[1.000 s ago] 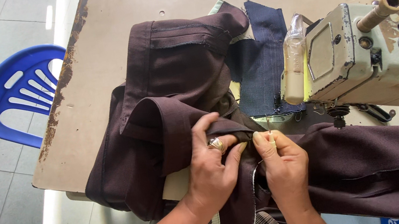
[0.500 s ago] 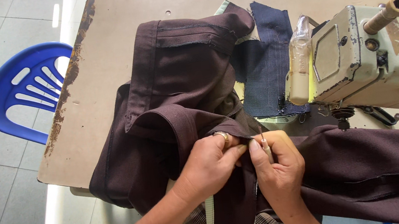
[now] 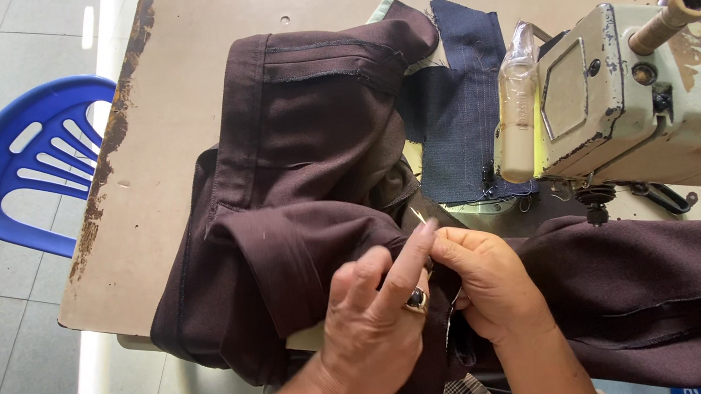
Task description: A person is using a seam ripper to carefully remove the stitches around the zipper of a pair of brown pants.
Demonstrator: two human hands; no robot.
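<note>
Sitting far to the left on the tiled floor is a blue plastic chair (image 3: 37,172), next to the worn wooden bench (image 3: 183,27). A big dark brown cloth (image 3: 299,168) lies bunched up on the bench. The left hand (image 3: 380,323), with a ring on one finger, pinches a fold of the brown cloth. Just beside it, touching, the right hand (image 3: 491,283) pinches the same fold with curled fingers. A small dark blue cloth piece (image 3: 459,114) lies behind them. On the right stands a pale sewing machine (image 3: 654,102).
</note>
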